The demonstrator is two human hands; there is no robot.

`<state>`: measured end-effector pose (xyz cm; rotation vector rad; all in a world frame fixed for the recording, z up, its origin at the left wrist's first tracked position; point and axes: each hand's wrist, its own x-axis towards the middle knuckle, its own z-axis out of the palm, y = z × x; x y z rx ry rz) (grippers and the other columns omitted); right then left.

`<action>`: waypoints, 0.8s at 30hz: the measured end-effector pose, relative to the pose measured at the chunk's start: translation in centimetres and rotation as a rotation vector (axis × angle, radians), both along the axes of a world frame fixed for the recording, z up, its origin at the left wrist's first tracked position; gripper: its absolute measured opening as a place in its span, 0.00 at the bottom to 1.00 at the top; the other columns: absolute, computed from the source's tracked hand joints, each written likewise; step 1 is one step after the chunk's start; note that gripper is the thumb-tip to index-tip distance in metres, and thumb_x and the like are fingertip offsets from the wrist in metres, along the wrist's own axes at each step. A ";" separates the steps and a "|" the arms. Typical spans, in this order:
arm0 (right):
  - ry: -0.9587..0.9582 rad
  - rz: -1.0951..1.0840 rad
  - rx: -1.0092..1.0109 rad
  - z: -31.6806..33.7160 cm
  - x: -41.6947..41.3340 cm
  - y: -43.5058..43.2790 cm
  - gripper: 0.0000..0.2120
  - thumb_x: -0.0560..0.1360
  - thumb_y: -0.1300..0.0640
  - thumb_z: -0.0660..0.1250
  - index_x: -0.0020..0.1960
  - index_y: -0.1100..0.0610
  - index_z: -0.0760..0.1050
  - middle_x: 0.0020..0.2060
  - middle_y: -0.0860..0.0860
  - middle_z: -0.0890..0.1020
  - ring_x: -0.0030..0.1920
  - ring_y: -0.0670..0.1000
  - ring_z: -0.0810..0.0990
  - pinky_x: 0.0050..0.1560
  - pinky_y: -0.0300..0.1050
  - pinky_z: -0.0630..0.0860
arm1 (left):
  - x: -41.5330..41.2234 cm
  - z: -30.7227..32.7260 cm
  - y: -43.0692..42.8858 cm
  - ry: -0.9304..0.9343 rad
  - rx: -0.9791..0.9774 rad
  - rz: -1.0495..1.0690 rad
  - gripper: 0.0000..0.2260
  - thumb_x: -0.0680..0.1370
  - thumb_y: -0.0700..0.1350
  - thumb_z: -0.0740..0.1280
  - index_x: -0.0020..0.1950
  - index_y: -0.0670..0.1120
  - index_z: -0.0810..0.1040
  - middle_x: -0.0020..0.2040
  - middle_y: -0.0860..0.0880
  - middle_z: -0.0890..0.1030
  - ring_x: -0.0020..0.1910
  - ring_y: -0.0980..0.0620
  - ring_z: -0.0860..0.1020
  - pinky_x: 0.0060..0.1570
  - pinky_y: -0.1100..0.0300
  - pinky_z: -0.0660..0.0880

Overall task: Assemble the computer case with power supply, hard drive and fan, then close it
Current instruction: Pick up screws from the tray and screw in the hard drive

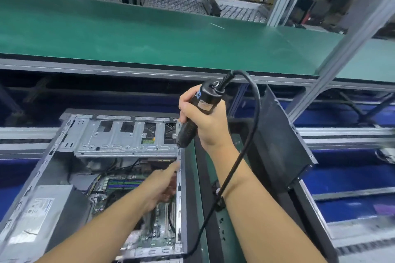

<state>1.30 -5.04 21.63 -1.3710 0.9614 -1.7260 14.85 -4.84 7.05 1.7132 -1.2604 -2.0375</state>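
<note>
Seemingly mid-screwing at the drive cage [126, 134] of the open computer case [183, 209] on the surface [191, 177], with right grip [205, 121] clenched on the screwdriver [208, 97], left grip [158, 186] blurred inside, hold unclear; next, seating the bit squarely.

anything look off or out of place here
Nothing spilled or damaged. The case lies open with a black panel propped on edge to its right. The cord of the screwdriver in the right hand drapes across that forearm.
</note>
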 end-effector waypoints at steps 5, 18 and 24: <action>0.004 0.005 0.003 0.3 -1.3 2.8 0.04 0.72 0.72 0.66 0.44 0.65 0.76 0.33 0.58 0.77 0.31 0.55 0.75 0.39 0.52 0.75 | -1.7 1.7 1.6 -0.419 -0.424 -0.448 0.38 0.70 0.75 0.60 0.67 0.47 0.68 0.57 0.51 0.78 0.51 0.51 0.79 0.45 0.57 0.76; 0.056 0.007 -0.053 0.5 -4.0 9.8 0.08 0.71 0.64 0.68 0.41 0.50 0.78 0.36 0.57 0.78 0.31 0.51 0.76 0.37 0.45 0.76 | -5.1 -0.4 3.5 -0.454 -0.672 -0.097 0.12 0.83 0.48 0.58 0.46 0.41 0.69 0.45 0.41 0.78 0.42 0.42 0.75 0.40 0.52 0.67; 0.145 -0.046 -0.008 1.2 -3.0 12.0 0.04 0.72 0.60 0.69 0.42 0.52 0.78 0.36 0.53 0.79 0.33 0.53 0.77 0.39 0.50 0.77 | -4.5 -0.3 3.2 -0.433 -0.645 -0.147 0.19 0.82 0.57 0.57 0.54 0.39 0.69 0.50 0.40 0.78 0.47 0.41 0.77 0.41 0.53 0.69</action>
